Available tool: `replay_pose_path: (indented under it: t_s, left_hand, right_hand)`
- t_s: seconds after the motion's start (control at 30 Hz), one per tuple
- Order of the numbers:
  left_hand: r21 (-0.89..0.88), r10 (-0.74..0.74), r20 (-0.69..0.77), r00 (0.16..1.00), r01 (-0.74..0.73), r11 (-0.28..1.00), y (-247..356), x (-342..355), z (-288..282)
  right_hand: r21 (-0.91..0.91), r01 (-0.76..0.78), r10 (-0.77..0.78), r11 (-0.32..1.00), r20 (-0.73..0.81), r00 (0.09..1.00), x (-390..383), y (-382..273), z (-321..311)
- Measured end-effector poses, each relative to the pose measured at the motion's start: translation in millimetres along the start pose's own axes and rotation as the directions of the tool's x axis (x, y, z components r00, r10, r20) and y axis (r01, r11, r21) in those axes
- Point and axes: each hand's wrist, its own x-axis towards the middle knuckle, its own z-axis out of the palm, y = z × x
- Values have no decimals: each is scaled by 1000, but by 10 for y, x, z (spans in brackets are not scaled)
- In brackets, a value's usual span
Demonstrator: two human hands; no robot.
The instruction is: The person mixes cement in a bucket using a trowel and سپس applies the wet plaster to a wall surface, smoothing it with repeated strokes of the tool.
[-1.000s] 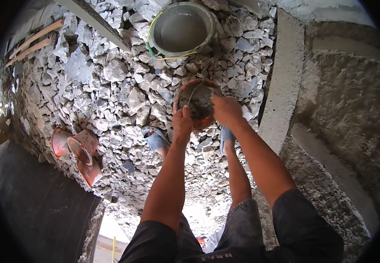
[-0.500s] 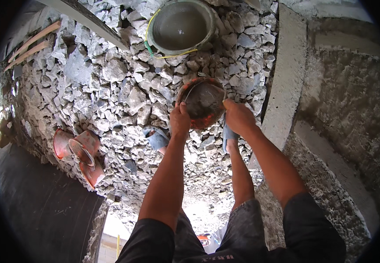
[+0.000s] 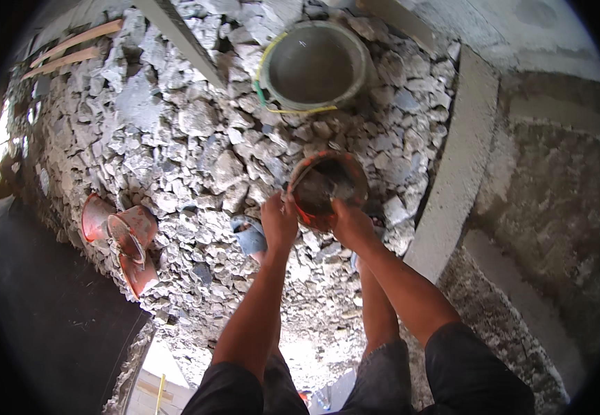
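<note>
A small orange bucket (image 3: 309, 220) smeared with grey hangs over the rubble between my hands, its mouth facing up. Wet grey material, perhaps mortar, shows inside it. My left hand (image 3: 280, 221) is closed on the rim at the bucket's left side. Over the near right part of the rim, my right hand (image 3: 352, 225) is closed, its thumb reaching into the mouth; what its fingers grip is hidden. Just beyond stands a large round tub (image 3: 362, 66) filled with grey wet mix, with a yellow and green band along its left and near side.
Broken stones (image 3: 227, 169) cover the ground around my sandalled feet. Several orange buckets (image 3: 137, 225) lie at the left beside a dark sheet (image 3: 51, 297). A concrete beam (image 3: 462, 152) runs along the right. A plank (image 3: 179, 41) slants in at the top.
My right hand has moved from the bucket's right side to its near edge. The bucket sits nearer to me and farther from the tub. The whole view has shifted slightly.
</note>
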Motion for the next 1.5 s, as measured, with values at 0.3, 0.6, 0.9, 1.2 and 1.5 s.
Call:
replay_pose_path:
  t_s: [0.3, 0.6, 0.9, 1.2, 1.5]
  left_hand:
    - [-354, -249, 369, 896, 383, 853, 295, -1168, -844]
    - [-446, -36, 476, 879, 276, 851, 400, -800, -528]
    - [-506, -80, 514, 854, 377, 776, 127, -698, -139]
    - [-797, -147, 594, 791, 553, -244, 206, -224, 210]
    - [-438, -346, 59, 936, 336, 834, 111, -457, 139]
  right_hand:
    - [781, 6, 1, 624, -9, 1000, 1810, -243, -868]
    - [799, -370, 237, 474, 289, 928, 4887, 807, -98]
    - [828, -517, -408, 217, 558, 722, 4038, 404, -216]
    - [245, 418, -474, 875, 253, 843, 305, -1326, -861]
    - [-241, -76, 145, 968, 283, 948, 142, 121, 133]
